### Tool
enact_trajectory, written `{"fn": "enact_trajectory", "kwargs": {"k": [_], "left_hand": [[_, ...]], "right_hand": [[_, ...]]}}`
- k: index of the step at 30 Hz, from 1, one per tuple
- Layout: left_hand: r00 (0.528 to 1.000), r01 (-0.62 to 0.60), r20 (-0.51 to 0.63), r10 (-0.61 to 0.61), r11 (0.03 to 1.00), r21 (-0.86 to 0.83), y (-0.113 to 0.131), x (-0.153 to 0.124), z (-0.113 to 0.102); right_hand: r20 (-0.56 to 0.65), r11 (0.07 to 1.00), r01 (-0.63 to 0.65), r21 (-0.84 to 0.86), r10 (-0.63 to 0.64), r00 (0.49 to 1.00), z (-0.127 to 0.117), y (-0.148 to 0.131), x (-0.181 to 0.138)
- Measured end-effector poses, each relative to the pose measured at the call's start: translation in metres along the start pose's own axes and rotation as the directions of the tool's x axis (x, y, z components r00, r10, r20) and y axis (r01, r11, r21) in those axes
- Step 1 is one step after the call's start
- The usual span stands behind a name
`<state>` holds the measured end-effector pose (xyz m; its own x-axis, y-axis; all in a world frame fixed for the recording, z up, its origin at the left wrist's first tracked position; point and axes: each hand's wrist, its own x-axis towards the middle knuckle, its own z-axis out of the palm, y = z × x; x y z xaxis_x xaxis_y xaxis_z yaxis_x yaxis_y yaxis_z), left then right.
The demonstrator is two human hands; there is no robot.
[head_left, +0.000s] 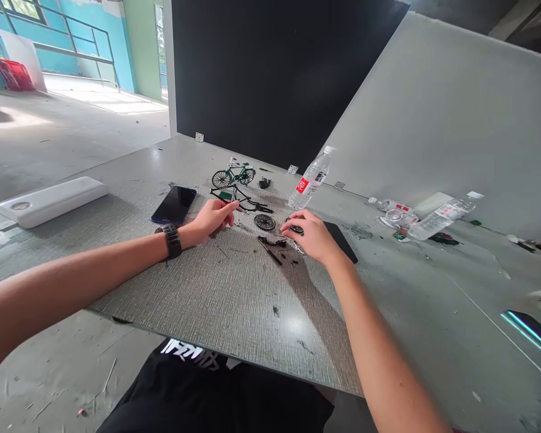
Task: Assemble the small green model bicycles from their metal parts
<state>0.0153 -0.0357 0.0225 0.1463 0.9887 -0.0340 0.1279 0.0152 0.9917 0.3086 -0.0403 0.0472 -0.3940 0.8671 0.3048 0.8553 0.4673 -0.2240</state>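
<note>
My left hand (214,218) has its thumb and fingers pinched together beside a black toy bicycle frame (247,201). Whatever lies between those fingertips is hidden. Just right of the frame, a small spoked wheel (265,222) lies flat on the table. The curled fingers of my right hand (310,231) are closed over a second small wheel (294,227), which they partly cover. Below the wheels are a black bent part (277,242), a thin black rod (270,251) and several tiny black bits. Behind the frame stands a green toy bicycle (234,174).
A dark phone (174,205) and a long white case (54,200) lie to the left. A water bottle (313,178) stands behind my right hand, with a black flat object (341,242) beside it. More bottles (446,215) are farther right. A black panel (270,72) rises behind the table.
</note>
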Motion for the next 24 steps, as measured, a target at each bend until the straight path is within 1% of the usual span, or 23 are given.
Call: {"fn": "enact_trajectory", "kwargs": {"k": [5,9,17,21,24], "left_hand": [[0.999,-0.035,-0.005,0.035,0.999,0.018,0.001,-0.002,0.000],[1.000,-0.008,-0.017,0.008,1.000,0.022,0.002,-0.003,0.000],[0.998,-0.040,-0.048,0.042,0.998,0.043,0.000,0.000,-0.001],[0.999,-0.014,-0.041,0.017,0.998,0.053,0.003,-0.002,0.000],[0.999,-0.010,-0.036,0.012,0.999,0.050,0.006,-0.004,0.001]], "right_hand": [[0.150,0.999,-0.040,-0.003,0.040,0.988,-0.005,0.004,-0.001],[0.237,0.997,-0.076,-0.011,0.076,0.968,-0.006,0.001,-0.002],[0.238,0.997,-0.075,-0.005,0.074,0.968,-0.002,-0.002,-0.003],[0.223,0.997,-0.075,0.007,0.072,0.972,-0.002,-0.008,-0.002],[0.206,0.998,-0.051,0.049,0.040,0.978,-0.002,-0.012,-0.002]]}}
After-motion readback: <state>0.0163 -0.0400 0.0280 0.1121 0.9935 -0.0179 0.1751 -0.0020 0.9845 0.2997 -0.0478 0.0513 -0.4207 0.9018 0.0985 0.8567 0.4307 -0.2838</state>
